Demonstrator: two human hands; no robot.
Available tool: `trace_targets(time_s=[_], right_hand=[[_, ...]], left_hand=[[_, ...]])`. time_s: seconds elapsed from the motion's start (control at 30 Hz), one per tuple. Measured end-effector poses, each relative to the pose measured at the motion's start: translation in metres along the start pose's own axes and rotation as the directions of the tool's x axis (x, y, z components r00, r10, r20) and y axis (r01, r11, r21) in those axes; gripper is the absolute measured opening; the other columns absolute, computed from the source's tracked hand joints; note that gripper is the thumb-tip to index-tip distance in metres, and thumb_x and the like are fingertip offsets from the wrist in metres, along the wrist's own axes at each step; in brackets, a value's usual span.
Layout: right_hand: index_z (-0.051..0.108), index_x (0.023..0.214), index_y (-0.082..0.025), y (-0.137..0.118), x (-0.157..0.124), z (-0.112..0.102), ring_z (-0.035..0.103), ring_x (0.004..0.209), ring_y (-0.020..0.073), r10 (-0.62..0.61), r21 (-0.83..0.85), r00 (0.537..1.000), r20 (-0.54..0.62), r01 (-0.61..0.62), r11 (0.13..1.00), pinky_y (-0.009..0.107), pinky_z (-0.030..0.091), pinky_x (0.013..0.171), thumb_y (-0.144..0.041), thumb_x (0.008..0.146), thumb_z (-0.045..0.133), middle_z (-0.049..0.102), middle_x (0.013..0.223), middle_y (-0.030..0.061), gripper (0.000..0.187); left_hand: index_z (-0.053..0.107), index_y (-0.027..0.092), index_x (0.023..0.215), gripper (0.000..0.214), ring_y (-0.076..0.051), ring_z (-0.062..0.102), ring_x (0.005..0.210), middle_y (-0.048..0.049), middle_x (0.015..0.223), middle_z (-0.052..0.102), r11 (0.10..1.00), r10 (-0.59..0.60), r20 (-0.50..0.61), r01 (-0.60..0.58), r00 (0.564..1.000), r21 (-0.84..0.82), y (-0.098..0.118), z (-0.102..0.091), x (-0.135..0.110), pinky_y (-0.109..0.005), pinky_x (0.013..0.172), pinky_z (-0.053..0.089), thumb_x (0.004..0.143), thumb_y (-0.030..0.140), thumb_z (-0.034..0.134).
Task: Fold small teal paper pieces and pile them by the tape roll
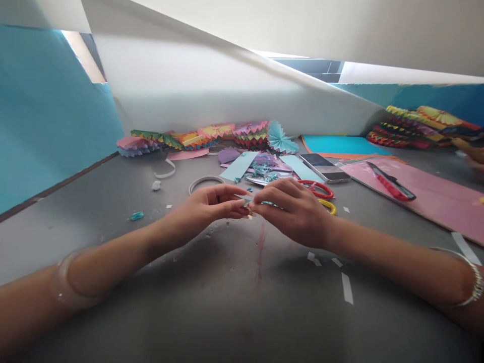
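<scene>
Fingertips of my left hand (214, 204) and my right hand (293, 209) meet over the grey table, pinching a small piece of light blue paper (247, 198) between them. Most of the piece is hidden behind the fingers. Just beyond the right hand lie scissors with red handles (324, 189) and a yellow handle loop (329, 206), partly covered by that hand. Behind the left hand is a pale ring (206, 179), perhaps a tape roll. Light blue paper strips (239, 166) and a heap of teal and purple paper scraps (266, 164) lie farther back.
Folded paper rosettes (215, 132) line the back wall, with another pile (419, 126) at right. A phone (325, 168), blue sheet (340, 144), pink sheet (434, 194) and red-black tool (391, 182) lie to the right. Another person's hand (475, 164) shows at the right edge.
</scene>
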State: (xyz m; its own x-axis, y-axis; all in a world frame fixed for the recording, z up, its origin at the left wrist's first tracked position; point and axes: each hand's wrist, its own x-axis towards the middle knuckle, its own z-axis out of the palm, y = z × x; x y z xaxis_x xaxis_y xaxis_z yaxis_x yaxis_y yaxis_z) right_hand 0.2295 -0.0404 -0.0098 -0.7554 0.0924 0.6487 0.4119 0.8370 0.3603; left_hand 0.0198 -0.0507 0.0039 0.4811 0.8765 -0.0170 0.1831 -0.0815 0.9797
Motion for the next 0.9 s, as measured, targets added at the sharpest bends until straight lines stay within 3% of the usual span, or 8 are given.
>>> trace_targets(time_s=[0.17, 0.3, 0.37, 0.43, 0.53, 0.7, 0.9], right_hand=[[0.061, 0.085, -0.024, 0.002, -0.002, -0.005, 0.048, 0.09, 0.0168, -0.027, -0.059, 0.998, 0.05, 0.03, 0.998, 0.033, 0.039, 0.08, -0.013, 0.089, 0.041, 0.061, 0.093, 0.0027, 0.023], [0.06, 0.089, -0.021, 0.0, -0.003, -0.001, 0.05, 0.089, 0.0166, 0.145, 0.143, 0.989, 0.03, -0.148, 0.979, 0.032, 0.042, 0.078, -0.013, 0.088, 0.045, 0.06, 0.091, 0.0047, 0.017], [0.06, 0.088, -0.018, -0.002, 0.0, 0.001, 0.052, 0.084, 0.0144, 0.316, 0.366, 0.947, 0.057, -0.314, 0.876, 0.029, 0.045, 0.074, -0.016, 0.087, 0.049, 0.059, 0.087, 0.0051, 0.012], [0.061, 0.089, -0.016, -0.004, 0.003, 0.0, 0.055, 0.08, 0.0124, 0.435, 0.542, 0.884, 0.169, -0.452, 0.708, 0.027, 0.046, 0.071, -0.019, 0.087, 0.051, 0.06, 0.086, 0.0046, 0.011], [0.063, 0.095, -0.015, -0.006, 0.008, -0.003, 0.057, 0.08, 0.0114, 0.464, 0.649, 0.825, 0.322, -0.55, 0.527, 0.025, 0.047, 0.071, -0.02, 0.087, 0.05, 0.062, 0.088, 0.0041, 0.016], [0.063, 0.101, -0.017, -0.006, 0.009, -0.005, 0.057, 0.078, 0.0108, 0.482, 0.697, 0.763, 0.431, -0.621, 0.359, 0.025, 0.047, 0.068, -0.025, 0.088, 0.048, 0.062, 0.09, 0.0036, 0.022], [0.063, 0.102, -0.017, -0.005, 0.007, -0.003, 0.057, 0.075, 0.0109, 0.534, 0.677, 0.675, 0.508, -0.697, 0.237, 0.025, 0.047, 0.068, -0.03, 0.088, 0.048, 0.063, 0.086, 0.0029, 0.024]], left_hand=[[0.06, 0.016, 0.109, 0.028, -0.021, 0.065, 0.096, -0.0094, 0.105, 0.068, 0.999, 0.032, -0.07, -0.033, 0.997, -0.011, 0.002, 0.002, 0.001, -0.035, 0.086, 0.051, 0.083, 0.025, 0.058], [0.063, 0.019, 0.105, 0.024, -0.02, 0.064, 0.099, -0.0068, 0.107, 0.068, 0.995, 0.085, -0.152, -0.076, 0.985, 0.063, 0.007, 0.004, 0.001, -0.031, 0.087, 0.051, 0.082, 0.024, 0.058], [0.066, 0.018, 0.099, 0.02, -0.019, 0.064, 0.096, -0.0049, 0.102, 0.07, 0.986, 0.129, -0.198, -0.106, 0.972, 0.125, 0.008, 0.003, 0.001, -0.03, 0.086, 0.051, 0.08, 0.023, 0.061], [0.068, 0.017, 0.093, 0.017, -0.018, 0.065, 0.092, -0.0038, 0.096, 0.071, 0.97, 0.181, -0.221, -0.137, 0.958, 0.199, 0.007, 0.003, 0.001, -0.029, 0.084, 0.052, 0.078, 0.023, 0.063], [0.068, 0.016, 0.092, 0.016, -0.018, 0.065, 0.093, -0.0041, 0.097, 0.07, 0.942, 0.253, -0.197, -0.195, 0.947, 0.272, 0.007, 0.005, 0.002, -0.03, 0.086, 0.052, 0.079, 0.024, 0.062], [0.067, 0.016, 0.09, 0.014, -0.018, 0.064, 0.096, -0.0044, 0.102, 0.069, 0.92, 0.32, -0.162, -0.265, 0.933, 0.29, 0.007, 0.007, 0.001, -0.028, 0.087, 0.051, 0.081, 0.023, 0.06], [0.053, 0.022, 0.116, 0.034, -0.018, 0.067, 0.092, -0.0026, 0.099, 0.072, 0.947, 0.251, -0.139, -0.214, 0.958, 0.239, 0.008, 0.008, -0.001, -0.028, 0.081, 0.053, 0.083, 0.025, 0.059]])
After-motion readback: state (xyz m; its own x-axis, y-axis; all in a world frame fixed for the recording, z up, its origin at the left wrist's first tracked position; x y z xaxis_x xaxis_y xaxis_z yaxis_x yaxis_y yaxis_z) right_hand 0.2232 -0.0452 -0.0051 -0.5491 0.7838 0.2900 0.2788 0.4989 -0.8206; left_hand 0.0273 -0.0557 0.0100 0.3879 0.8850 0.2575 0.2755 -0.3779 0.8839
